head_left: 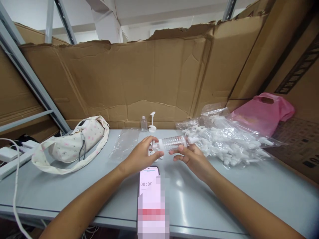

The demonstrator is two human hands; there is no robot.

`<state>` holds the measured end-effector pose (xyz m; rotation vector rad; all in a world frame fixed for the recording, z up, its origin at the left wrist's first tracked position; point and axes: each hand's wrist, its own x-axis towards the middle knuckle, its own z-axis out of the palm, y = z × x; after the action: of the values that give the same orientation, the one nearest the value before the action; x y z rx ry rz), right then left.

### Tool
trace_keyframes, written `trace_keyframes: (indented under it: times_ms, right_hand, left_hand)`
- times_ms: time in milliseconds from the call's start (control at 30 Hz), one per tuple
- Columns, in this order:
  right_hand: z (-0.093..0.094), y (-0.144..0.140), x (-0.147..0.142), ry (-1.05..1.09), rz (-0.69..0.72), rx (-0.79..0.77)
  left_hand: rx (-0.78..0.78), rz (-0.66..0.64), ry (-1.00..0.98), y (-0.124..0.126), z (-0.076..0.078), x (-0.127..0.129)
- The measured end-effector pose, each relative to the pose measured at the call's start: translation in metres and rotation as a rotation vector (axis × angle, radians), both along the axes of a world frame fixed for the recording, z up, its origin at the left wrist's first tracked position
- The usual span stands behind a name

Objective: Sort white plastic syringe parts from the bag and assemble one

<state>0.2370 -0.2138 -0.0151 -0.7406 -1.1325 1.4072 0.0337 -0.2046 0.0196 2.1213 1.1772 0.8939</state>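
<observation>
A clear ribbed bottle (173,144) with a white band near its left end is held sideways above the table. My left hand (141,153) has its thumb and fingers closed around the banded end. At the opposite end, my right hand (193,157) grips the bottle between thumb and fingers. Some white parts show below my left fingers, too covered to make out. Behind the hands stand a small clear bottle (144,124) and a white pump head (152,123) on its base. A phone (149,186) showing a timer lies in front, its lower part blurred.
A clear bag of white plastic parts (224,141) lies on the right, beside a pink plastic bag (264,113). On the left are a floral cloth bag (77,142), a power strip (18,161) and a white cable (16,186). Cardboard (129,79) walls the table's back.
</observation>
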Motion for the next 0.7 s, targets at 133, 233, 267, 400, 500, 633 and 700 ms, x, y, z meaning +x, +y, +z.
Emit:
trace_keyframes:
  times_ms: [133, 233, 267, 400, 500, 633, 700]
  right_hand:
    - [-0.002, 0.0, -0.003, 0.021, 0.053, 0.019]
    - [-0.002, -0.001, -0.005, 0.009, 0.005, -0.007]
    - [-0.002, -0.001, -0.005, -0.004, -0.008, -0.014]
    - [-0.001, -0.004, -0.007, -0.043, -0.007, 0.007]
    - [0.001, -0.005, -0.008, -0.05, -0.009, 0.03]
    - [0.003, -0.005, -0.008, -0.043, -0.011, 0.026]
    - [0.004, -0.004, -0.007, -0.016, -0.02, 0.019]
  left_hand:
    - [0.077, 0.029, 0.069, -0.004, -0.008, -0.001]
    - [0.104, 0.03, 0.082, -0.005, -0.01, -0.003]
    - [0.091, 0.028, 0.067, -0.005, -0.011, -0.004]
    - [-0.005, -0.017, -0.051, -0.003, -0.011, -0.008]
    - [-0.076, -0.041, -0.12, -0.001, -0.011, -0.011]
    - [-0.17, -0.067, -0.189, 0.002, -0.008, -0.011]
    - [-0.223, -0.066, -0.25, 0.004, -0.006, -0.01]
